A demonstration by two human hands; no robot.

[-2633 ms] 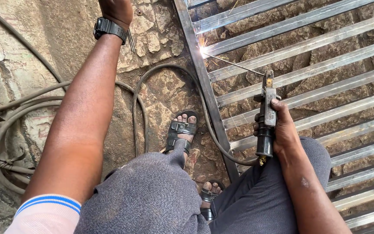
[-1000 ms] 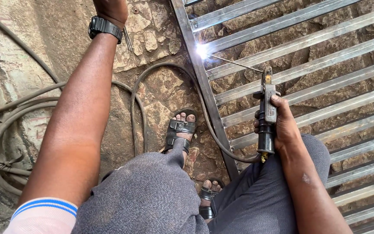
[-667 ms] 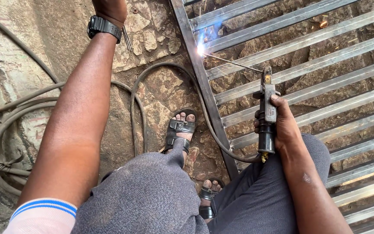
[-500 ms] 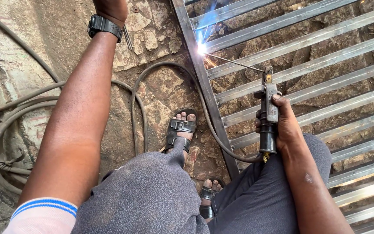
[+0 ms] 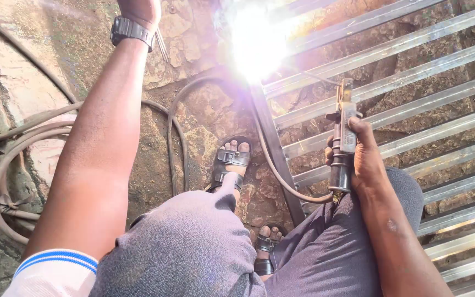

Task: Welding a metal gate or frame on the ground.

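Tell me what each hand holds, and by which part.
The right hand grips the welding electrode holder around its handle. The left hand is cut off by the frame's edge; its hold cannot be told.

Outdoor welding yard: steel grille (image 5: 391, 104), stone ground (image 5: 204, 104)

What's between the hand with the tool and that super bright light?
In the head view, a thin welding rod runs from the electrode holder in the right hand toward the bright glare, crossing grey metal bars of the frame.
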